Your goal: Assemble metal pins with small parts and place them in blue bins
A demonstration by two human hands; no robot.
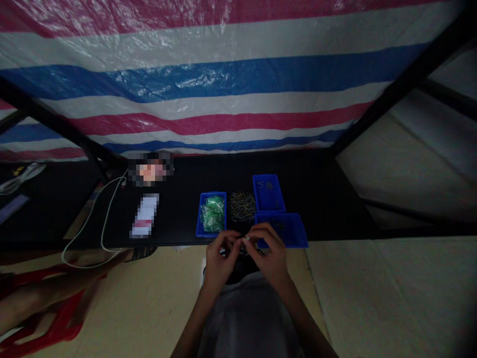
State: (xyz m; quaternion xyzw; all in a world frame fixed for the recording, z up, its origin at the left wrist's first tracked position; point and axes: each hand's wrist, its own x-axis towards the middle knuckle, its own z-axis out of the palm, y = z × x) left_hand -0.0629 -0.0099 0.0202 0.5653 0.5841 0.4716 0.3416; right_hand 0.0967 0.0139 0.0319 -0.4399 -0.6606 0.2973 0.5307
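My left hand [222, 256] and my right hand [269, 248] meet at the near edge of the black table. Thumb and fingertips of both are pinched together around a tiny pale piece [246, 238], too small to name. Just beyond the fingers lies a heap of thin metal pins or screws [243, 206]. To its left stands a blue tray [198, 223] holding green pieces in clear plastic bags [212, 214]. A second blue tray [269, 198] on the right holds a few thin pins. Nearer me, another blue tray [297, 231], with small dark pieces, is partly covered by my right hand.
A blurred-out pale item [145, 215] and another blurred item [152, 170] lie on the table's left side. White cable [108, 211] loops over the left edge. Another person's leg [44, 298] and a red stool [70, 318] are at lower left. A striped sheet [223, 74] hangs behind.
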